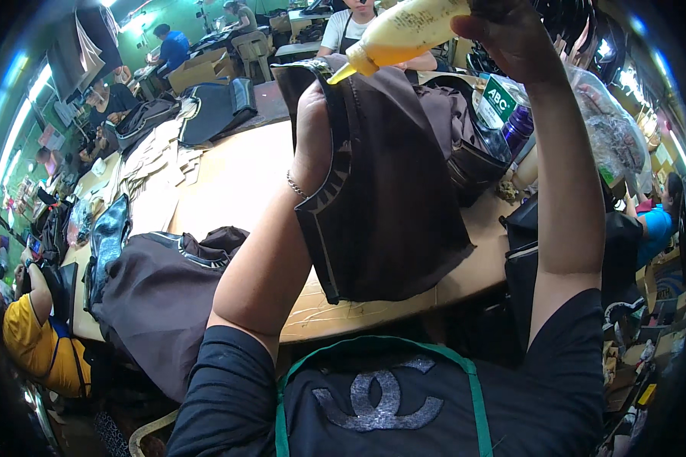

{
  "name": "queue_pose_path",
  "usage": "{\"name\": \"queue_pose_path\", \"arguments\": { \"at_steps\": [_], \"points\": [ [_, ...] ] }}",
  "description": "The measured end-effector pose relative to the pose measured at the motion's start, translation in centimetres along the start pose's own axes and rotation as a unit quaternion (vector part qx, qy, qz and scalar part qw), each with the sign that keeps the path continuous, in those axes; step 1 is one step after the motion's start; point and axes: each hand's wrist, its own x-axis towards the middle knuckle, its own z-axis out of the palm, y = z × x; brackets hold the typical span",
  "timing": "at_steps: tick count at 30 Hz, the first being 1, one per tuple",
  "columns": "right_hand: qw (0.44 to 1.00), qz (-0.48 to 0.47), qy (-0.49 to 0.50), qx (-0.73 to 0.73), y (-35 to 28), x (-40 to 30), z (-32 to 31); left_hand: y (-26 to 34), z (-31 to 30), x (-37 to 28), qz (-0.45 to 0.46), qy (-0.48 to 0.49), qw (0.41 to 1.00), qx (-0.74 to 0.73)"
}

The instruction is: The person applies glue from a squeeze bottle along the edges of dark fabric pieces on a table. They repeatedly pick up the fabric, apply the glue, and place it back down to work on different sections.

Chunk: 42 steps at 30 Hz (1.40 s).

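Note:
My right hand [511, 43] holds a squeeze bottle [414, 28] of yellowish liquid, tilted with its nozzle pointing down to the left. The nozzle tip is at the upper edge of a dark brown fabric lining piece [400, 171], near my left hand. That piece has a black leather-like border with pale notched marks along a curved cut. My left hand [313, 117] holds it up above the table; the fingers are hidden behind the top edge. A chain bracelet [296, 185] circles my left wrist.
Another brown lining piece [154, 291] hangs over the table's [234, 160] front edge at left. Pale cut pieces [154, 154] lie farther back. At right are a bundled black bag [480, 165], a green-and-white box [498, 101] and a purple bottle [515, 128]. A person [334, 34] sits opposite.

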Motion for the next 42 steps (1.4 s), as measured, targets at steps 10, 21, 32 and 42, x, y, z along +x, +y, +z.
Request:
{"name": "queue_pose_path", "arguments": {
  "at_steps": [10,21,32,42],
  "points": [
    [0.999,-0.028,0.018,0.038,-1.2,-2.7,1.1,-0.2,-0.7,1.8,0.097,-0.008,0.971,0.219],
    [0.997,0.002,0.074,0.026,-0.6,-2.4,0.6,-3.3,-1.1,3.0,0.159,0.090,0.952,0.244],
    [0.998,-0.039,0.045,0.000,-1.2,-7.0,1.6,-1.5,-3.2,4.0,0.004,-0.013,0.855,0.518],
    [0.984,-0.058,0.169,-0.021,-1.5,-10.3,5.7,-1.6,-1.8,4.2,0.006,-0.018,0.908,0.419]
  ]
}}
